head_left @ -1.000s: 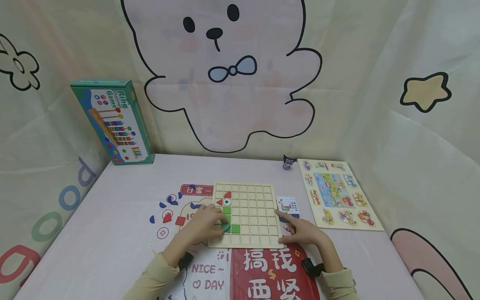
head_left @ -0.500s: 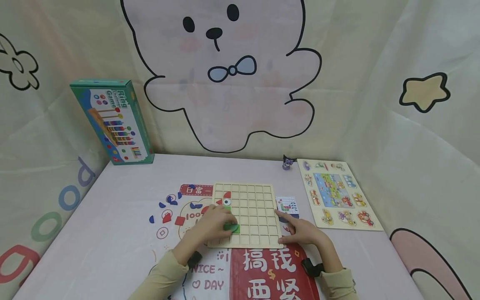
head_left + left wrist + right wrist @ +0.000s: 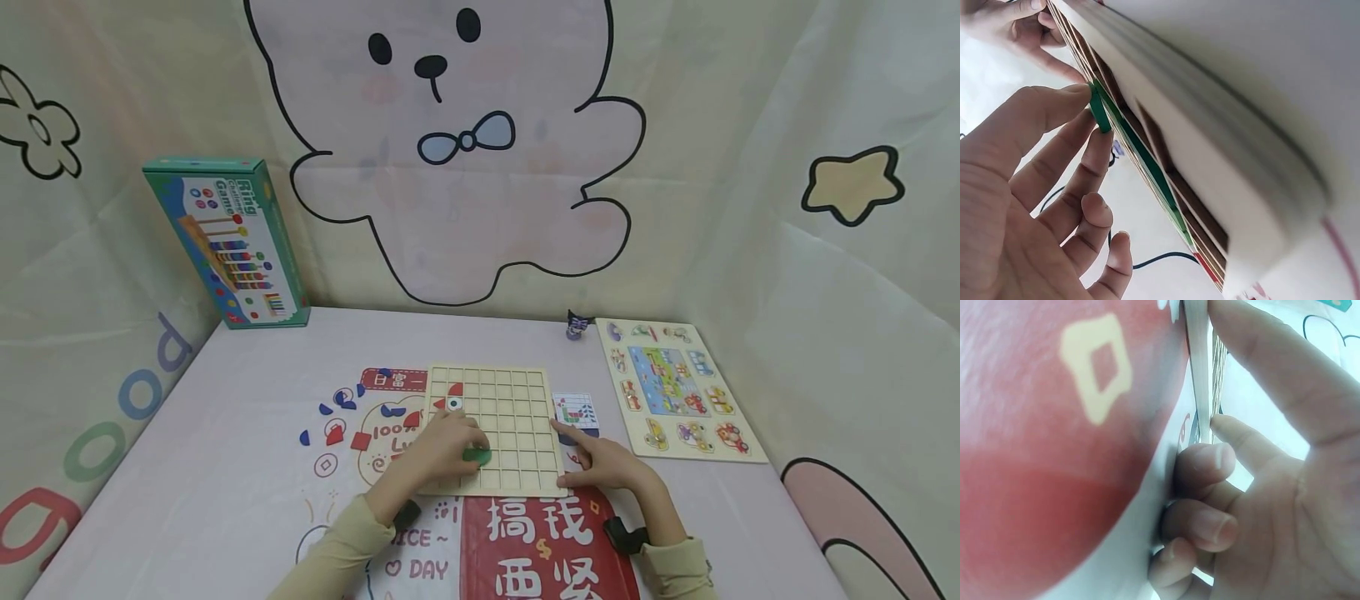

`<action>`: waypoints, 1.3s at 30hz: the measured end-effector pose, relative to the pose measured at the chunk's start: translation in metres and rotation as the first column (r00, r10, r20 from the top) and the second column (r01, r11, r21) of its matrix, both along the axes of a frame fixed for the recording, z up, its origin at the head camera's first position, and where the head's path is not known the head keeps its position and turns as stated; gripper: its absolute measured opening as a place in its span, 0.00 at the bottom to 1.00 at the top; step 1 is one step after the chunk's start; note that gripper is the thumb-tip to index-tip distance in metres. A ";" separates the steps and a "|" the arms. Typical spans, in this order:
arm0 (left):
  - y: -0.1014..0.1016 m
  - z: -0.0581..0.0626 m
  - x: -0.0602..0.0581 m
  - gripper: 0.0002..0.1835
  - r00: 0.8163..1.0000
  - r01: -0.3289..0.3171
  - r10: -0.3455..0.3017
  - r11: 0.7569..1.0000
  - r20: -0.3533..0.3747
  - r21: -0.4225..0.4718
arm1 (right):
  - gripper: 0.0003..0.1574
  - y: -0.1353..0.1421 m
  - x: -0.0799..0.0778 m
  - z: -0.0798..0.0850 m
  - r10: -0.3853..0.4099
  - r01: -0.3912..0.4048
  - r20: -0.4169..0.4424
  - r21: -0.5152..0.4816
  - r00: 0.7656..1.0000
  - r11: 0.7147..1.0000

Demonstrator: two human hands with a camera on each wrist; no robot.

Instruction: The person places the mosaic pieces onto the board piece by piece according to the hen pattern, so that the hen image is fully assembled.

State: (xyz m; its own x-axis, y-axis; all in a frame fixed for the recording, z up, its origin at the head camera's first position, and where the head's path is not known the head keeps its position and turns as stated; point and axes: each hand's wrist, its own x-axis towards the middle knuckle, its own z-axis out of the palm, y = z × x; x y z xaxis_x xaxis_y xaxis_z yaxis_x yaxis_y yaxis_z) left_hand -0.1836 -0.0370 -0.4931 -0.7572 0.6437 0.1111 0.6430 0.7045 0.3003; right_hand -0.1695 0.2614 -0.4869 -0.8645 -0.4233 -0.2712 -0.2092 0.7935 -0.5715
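My left hand (image 3: 450,443) pinches a green rounded piece (image 3: 477,456) low over the wooden grid board (image 3: 517,429). In the left wrist view, thumb and fingertips grip the green piece (image 3: 1100,112) right at the board's surface. Along the board's left column, a red piece (image 3: 455,389) and a white square with an eye dot (image 3: 454,403) show; the hand covers the squares below. My right hand (image 3: 607,462) touches the board's right edge with its extended index finger and its thumb, as the right wrist view also shows, its other fingers (image 3: 1204,462) bent.
Loose blue pieces (image 3: 343,402) and a red square (image 3: 361,441) lie left of the board. A pattern card (image 3: 575,407) is at its right. Farther off stand a picture puzzle board (image 3: 720,429), a small purple figure (image 3: 576,325) and a green box (image 3: 232,250).
My left hand has moved right across the board with the green piece, past the first column and over the green square beside it. The right hand stays at the board's edge.
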 end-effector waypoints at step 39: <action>0.010 0.009 0.008 0.09 0.998 -0.047 0.045 0.999 -0.053 -0.024 | 0.56 0.002 -0.001 -0.005 -0.022 0.022 0.011 -0.002 1.000 1.000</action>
State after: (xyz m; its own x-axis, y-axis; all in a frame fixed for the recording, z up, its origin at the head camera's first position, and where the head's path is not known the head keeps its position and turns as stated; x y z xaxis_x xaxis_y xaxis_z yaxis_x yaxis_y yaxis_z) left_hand -0.1753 -0.0267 -0.4840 -0.7797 0.6112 0.1356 0.6240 0.7407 0.2492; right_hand -0.1701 0.2636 -0.4916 -0.8705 -0.4050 -0.2797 -0.1859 0.7967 -0.5751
